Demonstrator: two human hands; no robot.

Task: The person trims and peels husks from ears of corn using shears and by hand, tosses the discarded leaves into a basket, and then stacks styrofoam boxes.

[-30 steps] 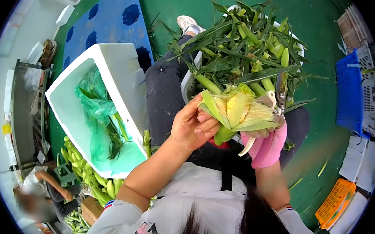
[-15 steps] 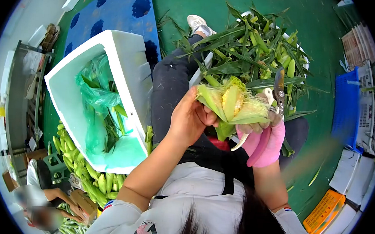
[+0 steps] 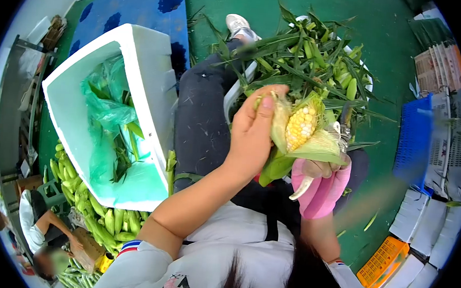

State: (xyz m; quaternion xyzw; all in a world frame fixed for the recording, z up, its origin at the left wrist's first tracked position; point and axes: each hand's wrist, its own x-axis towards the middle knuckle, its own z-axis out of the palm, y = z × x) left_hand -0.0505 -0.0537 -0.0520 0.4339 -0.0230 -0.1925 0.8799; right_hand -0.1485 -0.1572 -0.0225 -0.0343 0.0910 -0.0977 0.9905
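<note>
My bare left hand (image 3: 253,132) pinches the husk and silk at the upper left of a corn ear (image 3: 301,128). Yellow and white kernels show between the parted green leaves. In a pink glove, my right hand (image 3: 320,184) is closed around the ear's lower right side and also holds pruning shears (image 3: 302,188), whose pale handle sticks out below; their blades stand partly hidden behind the husk. Just beyond the ear is a white tub (image 3: 232,97) heaped with green husks and leaves (image 3: 309,64).
A white foam box (image 3: 149,81) with a green plastic bag (image 3: 106,110) leans at my left. Corn ears (image 3: 99,218) are piled below it. Another person (image 3: 41,219) is at the lower left. Blue (image 3: 414,144) and orange (image 3: 383,263) crates stand at the right.
My left hand has moved up and pulled a husk leaf aside, so more kernels show. The view has shifted slightly. My right hand keeps its hold on the ear and shears.
</note>
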